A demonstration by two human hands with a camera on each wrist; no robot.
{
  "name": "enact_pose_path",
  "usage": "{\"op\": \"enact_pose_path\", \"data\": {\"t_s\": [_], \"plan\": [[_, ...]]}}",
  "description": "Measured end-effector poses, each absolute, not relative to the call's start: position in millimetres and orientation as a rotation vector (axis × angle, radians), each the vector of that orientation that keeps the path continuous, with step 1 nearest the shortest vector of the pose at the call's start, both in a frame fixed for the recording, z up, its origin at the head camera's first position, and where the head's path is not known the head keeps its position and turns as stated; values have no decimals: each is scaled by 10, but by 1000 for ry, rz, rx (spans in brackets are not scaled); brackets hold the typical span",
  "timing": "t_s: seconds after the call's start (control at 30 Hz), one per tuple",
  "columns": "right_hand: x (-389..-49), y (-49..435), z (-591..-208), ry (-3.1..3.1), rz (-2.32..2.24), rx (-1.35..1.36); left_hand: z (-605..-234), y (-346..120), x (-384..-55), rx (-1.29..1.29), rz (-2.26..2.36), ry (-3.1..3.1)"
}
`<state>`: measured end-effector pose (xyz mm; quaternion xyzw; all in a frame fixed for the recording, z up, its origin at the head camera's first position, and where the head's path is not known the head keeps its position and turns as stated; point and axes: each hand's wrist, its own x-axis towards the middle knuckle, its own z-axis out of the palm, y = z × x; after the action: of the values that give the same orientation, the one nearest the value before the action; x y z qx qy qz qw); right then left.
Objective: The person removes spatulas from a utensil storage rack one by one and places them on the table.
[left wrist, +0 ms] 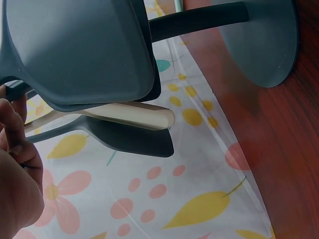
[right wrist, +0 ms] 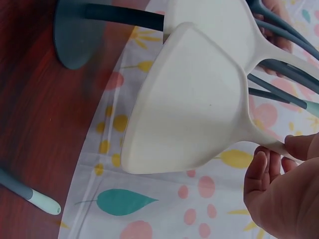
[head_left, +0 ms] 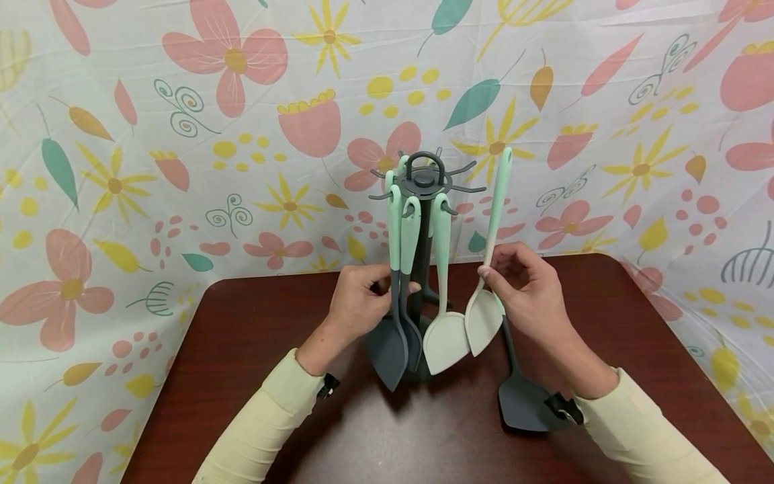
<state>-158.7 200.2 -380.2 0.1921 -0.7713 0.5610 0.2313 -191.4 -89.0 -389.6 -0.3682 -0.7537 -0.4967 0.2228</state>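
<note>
My right hand [head_left: 532, 289] pinches the neck of a cream spatula [head_left: 484, 323] with a mint handle. That spatula stands nearly upright, its handle top apart from the hooks of the dark utensil rack [head_left: 425, 180]. Its blade overlaps another cream spatula [head_left: 446, 343] hanging on the rack. On the rack's left side, my left hand [head_left: 363, 299] holds the shaft of a dark grey spatula [head_left: 388, 353], its thumb behind the shafts. In the right wrist view, the pinched cream spatula [right wrist: 189, 104] fills the middle, with fingertips at its neck.
A dark grey turner [head_left: 529, 403] lies on the brown table [head_left: 375, 444], partly under the right forearm. More mint-handled utensils hang at the rack's back left. Bare hooks [head_left: 468, 189] stick out on its right. A floral cloth [head_left: 242, 168] hangs behind the table.
</note>
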Motion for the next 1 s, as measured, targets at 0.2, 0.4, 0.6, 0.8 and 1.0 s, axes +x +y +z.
{"op": "enact_pose_path", "data": {"t_s": [0.2,0.4,0.6,0.8,1.0], "plan": [[-1571,2031,-3817,-2149,1521,473,-3887,-897,-1908,-1020,-1364,-2073],[-1560,2097,-3857,-2175,1504,417,-3884,-894,-1914,-1028,-1363,-2068],[-1553,2168,-3895,-2206,1481,381,-3893,-896,-1917,-1021,-1364,-2070],[-1537,2193,-3924,-2244,1434,319,-3889,-899,-1908,-1013,-1365,-2068],[-1520,2195,-3948,-2269,1417,267,-3882,-897,-1909,-1018,-1362,-2072]]}}
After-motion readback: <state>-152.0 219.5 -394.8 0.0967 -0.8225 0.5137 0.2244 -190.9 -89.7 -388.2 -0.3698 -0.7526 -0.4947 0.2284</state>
